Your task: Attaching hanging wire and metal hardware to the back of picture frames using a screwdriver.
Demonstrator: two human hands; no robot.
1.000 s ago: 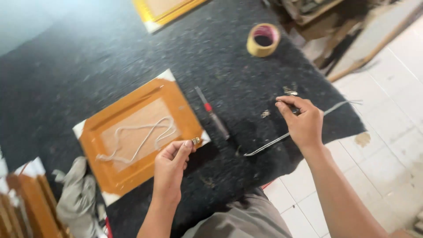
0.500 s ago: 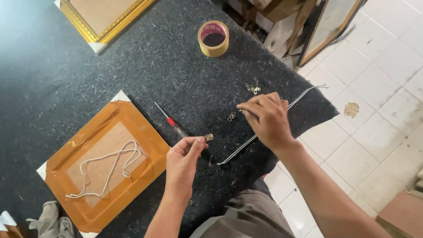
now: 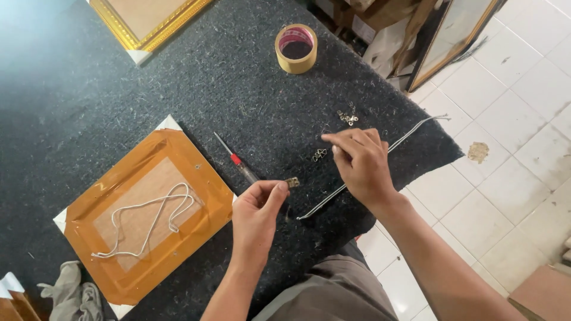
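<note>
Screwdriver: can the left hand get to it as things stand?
Probably yes. The screwdriver lies bare on the mat just beyond the left hand, nothing between, but the fingers already pinch a small brass hanger.

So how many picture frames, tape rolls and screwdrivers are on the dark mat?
Picture frames on the mat: 2, an orange-brown one and a gold one
Tape rolls: 1
Screwdrivers: 1, with a red band
Total: 4
</note>
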